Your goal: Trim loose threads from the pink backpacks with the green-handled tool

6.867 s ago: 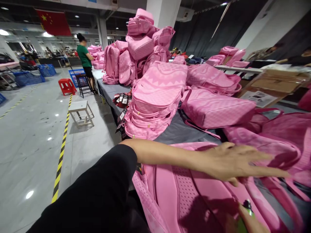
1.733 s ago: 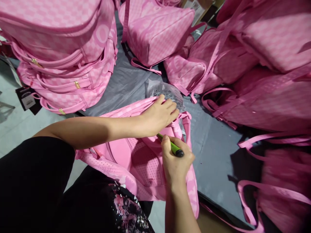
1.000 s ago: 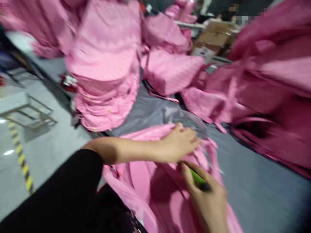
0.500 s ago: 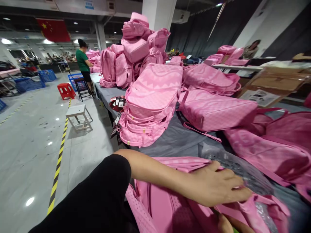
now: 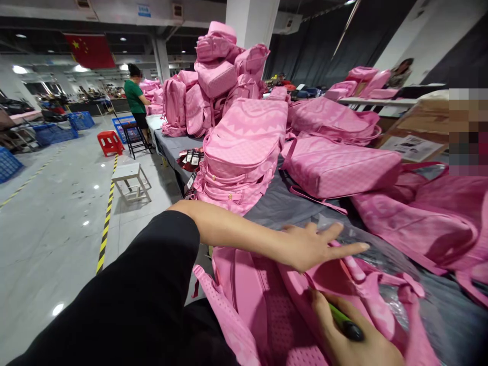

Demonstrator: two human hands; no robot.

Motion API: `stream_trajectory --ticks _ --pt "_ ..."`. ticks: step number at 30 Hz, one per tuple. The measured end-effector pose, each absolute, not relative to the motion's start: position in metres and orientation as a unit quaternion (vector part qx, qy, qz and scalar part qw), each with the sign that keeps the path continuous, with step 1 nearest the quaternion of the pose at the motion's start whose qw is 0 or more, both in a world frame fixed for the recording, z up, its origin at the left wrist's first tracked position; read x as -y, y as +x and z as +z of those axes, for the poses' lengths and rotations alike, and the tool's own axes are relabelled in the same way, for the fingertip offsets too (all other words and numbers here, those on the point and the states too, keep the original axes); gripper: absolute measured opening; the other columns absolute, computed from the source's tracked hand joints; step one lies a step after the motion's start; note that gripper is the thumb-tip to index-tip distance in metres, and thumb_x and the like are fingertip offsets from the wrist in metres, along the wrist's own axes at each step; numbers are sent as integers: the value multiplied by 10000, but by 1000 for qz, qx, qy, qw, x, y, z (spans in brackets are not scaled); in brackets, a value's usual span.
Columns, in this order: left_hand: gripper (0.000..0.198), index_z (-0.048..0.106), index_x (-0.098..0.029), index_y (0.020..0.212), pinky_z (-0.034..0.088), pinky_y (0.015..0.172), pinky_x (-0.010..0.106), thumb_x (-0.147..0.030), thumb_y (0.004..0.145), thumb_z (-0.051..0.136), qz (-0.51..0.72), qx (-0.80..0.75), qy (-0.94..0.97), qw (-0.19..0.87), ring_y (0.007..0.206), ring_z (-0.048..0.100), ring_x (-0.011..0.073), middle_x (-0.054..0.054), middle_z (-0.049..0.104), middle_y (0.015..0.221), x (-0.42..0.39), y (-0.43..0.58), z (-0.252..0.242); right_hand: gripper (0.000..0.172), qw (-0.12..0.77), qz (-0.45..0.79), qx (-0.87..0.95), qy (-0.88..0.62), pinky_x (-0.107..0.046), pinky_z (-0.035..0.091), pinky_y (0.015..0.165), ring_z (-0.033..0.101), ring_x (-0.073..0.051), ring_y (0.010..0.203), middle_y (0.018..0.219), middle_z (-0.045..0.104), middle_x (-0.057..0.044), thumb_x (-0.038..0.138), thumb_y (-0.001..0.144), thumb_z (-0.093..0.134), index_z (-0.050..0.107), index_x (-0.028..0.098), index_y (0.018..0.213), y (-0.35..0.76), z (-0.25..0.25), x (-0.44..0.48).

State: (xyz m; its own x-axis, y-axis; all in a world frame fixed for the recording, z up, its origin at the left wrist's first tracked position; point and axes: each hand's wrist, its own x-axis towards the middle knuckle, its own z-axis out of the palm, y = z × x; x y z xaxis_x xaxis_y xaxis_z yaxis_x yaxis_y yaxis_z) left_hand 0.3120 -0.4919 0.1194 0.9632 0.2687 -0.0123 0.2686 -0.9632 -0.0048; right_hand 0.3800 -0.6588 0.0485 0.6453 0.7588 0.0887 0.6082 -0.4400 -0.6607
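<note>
Pink fabric backpack (image 5: 267, 305) lies back panel up, mesh padding showing, at the near edge of the grey-covered table (image 5: 282, 208). Its top points toward a clear crinkled plastic bag (image 5: 385, 264).

Left hand (image 5: 308, 244): half a second earlier it lay flat on the backpack's top edge. It is now raised with fingers spread, holds nothing, and appears clear of the fabric.

Right hand (image 5: 354, 340): closed around a slim green tool with a black end (image 5: 345, 324), resting on the backpack.

Judgement: the backpack is no longer pinned from above; only the right hand bears on it.

A stack of pink checked backpacks (image 5: 240, 157) stands well apart.
</note>
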Motion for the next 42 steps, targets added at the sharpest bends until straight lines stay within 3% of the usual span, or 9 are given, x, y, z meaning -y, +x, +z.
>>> stream_trajectory --ticks 5,9,13,17,22,25,30,35,42 --pt "964 97 -330 1615 618 775 595 -46 828 576 -4 145 -989 36 1298 459 427 138 106 1663 497 331 98 432 352 95 411 -835 -355 508 581 733 -342 802 809 753 -77 619 775 561 747 263 932 377 42 657" --pt "878 132 -343 1610 622 785 510 -7 868 460 -8 137 -989 50 1254 519 383 146 250 1612 491 339 94 410 334 106 390 -852 -355 496 593 728 -335 815 822 750 -59 636 758 552 730 281 861 379 40 655" --pt "780 197 -246 1611 595 828 429 18 887 318 -4 74 -995 63 1207 573 345 181 413 1487 484 333 100 413 352 123 382 -846 -344 499 622 725 -314 836 835 750 -46 637 781 547 723 281 893 379 42 657" --pt "769 189 -190 1614 574 849 390 21 885 312 3 28 -996 80 1224 572 347 204 364 1534 477 327 102 429 354 106 389 -844 -347 504 625 730 -316 830 852 753 -51 619 812 549 738 266 966 381 36 657" --pt "800 154 -301 1613 606 807 478 -20 896 374 11 75 -991 108 1333 467 412 156 125 1670 488 330 99 477 395 -23 419 -818 -355 507 593 732 -331 776 867 763 -108 583 845 560 776 195 1019 380 18 651" --pt "843 149 -349 1606 617 754 512 11 875 363 11 123 -984 131 1263 518 404 162 212 1637 498 335 97 491 439 -103 431 -781 -345 517 617 731 -300 741 889 770 -119 559 875 565 782 155 1051 380 7 650" --pt "805 178 -302 1613 587 805 456 38 886 240 12 77 -992 101 1210 563 370 185 367 1523 490 339 95 439 488 -92 426 -756 -330 547 667 734 -266 739 910 776 -112 508 870 627 774 137 1053 381 0 651" --pt "843 149 -213 1622 499 968 438 4 862 443 40 12 -998 51 1315 507 390 253 224 1610 477 331 104 341 524 -35 417 -741 -342 574 791 732 -245 821 952 775 -94 450 882 630 761 161 1006 370 8 656" --pt "1016 5 -298 1619 450 1059 390 -43 830 591 93 84 -991 -38 1434 414 354 193 -79 1679 476 322 119 216 556 -26 422 -716 -367 562 843 729 -228 876 984 769 -72 342 905 644 738 190 1026 366 14 661"
